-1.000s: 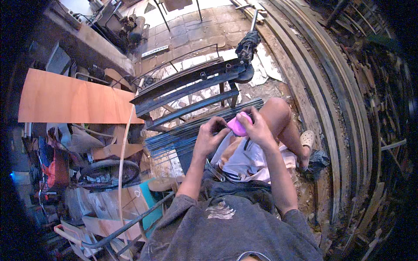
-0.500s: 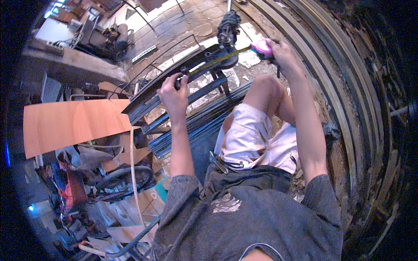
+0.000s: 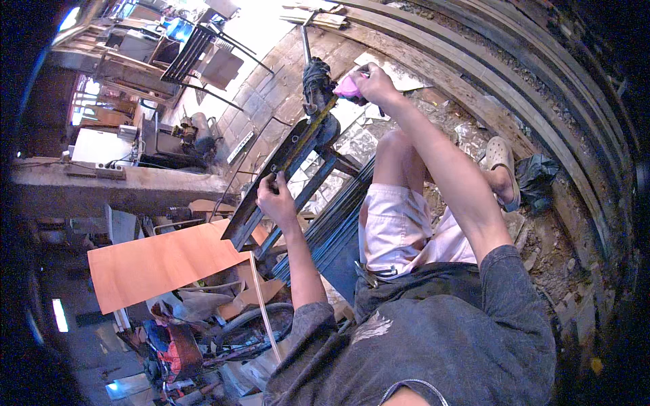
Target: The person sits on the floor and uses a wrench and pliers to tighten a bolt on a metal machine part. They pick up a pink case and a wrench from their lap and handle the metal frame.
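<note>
My right hand [image 3: 376, 86] grips a pink tape measure [image 3: 349, 86] above the far end of a dark steel bench frame [image 3: 263, 191]. The yellow tape blade [image 3: 313, 130] stretches from it along the frame's top rail toward my left hand [image 3: 276, 200]. There my left fingers are pinched together at the blade's near end, with something dark between them, partly hidden. Beyond the blade, a dark upright fitting wrapped in black material [image 3: 316, 81] stands on the frame, with a metal rod rising from it. A round dark plate [image 3: 330, 128] sits below the fitting.
Dark metal bars [image 3: 325, 213] lie between the frame and my legs. An orange-brown wooden panel [image 3: 162, 260] juts out at left, above a bicycle wheel [image 3: 254, 331] and clutter. Long boards [image 3: 474, 40] line the right side. A motor-like machine [image 3: 196, 132] stands at far left.
The view has swung, so the bench and both hands appear shifted and turned. The tape blade still spans between my hands, and my right hand still holds the tape measure.
</note>
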Available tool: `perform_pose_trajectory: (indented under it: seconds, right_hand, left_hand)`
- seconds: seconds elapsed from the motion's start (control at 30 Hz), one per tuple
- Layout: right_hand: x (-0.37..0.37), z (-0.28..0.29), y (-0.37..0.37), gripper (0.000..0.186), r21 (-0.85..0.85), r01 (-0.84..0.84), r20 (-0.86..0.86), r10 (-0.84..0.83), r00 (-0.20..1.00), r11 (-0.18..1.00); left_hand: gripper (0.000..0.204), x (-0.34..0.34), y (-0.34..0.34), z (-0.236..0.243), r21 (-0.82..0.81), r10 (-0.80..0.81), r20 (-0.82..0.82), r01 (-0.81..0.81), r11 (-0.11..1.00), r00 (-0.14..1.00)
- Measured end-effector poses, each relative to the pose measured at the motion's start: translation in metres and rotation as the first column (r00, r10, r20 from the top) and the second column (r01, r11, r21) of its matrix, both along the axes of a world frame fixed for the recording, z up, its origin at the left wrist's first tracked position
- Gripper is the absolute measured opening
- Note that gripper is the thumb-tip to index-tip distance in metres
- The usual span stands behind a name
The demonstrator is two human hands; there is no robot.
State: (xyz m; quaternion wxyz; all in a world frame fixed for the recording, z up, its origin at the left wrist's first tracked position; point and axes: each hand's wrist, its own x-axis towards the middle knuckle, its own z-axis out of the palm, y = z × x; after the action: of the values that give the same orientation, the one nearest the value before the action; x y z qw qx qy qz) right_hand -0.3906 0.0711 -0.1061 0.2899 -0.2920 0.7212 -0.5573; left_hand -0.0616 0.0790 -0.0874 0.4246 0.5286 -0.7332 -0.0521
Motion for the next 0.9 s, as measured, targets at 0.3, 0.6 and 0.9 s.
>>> perform_pose_trajectory:
  seconds: [0.3,0.6,0.9]
  right_hand:
    - [0.004,0.008,0.011,0.066,0.025,-0.068,0.053,0.066,0.996,0.997]
    - [0.008,0.019,0.016,0.058,0.072,-0.046,0.001,0.046,0.999,0.996]
    - [0.005,0.016,0.013,0.057,0.066,-0.017,-0.057,0.02,0.998,0.998]
  left_hand:
    - [0.029,0.001,0.004,0.001,0.033,0.02,0.032,-0.021,0.999,0.999]
    - [0.025,0.005,-0.001,-0.005,-0.011,0.011,-0.011,-0.011,1.0,1.0]
    - [0.024,0.003,-0.001,-0.005,-0.024,-0.006,-0.009,0.006,1.0,1.0]
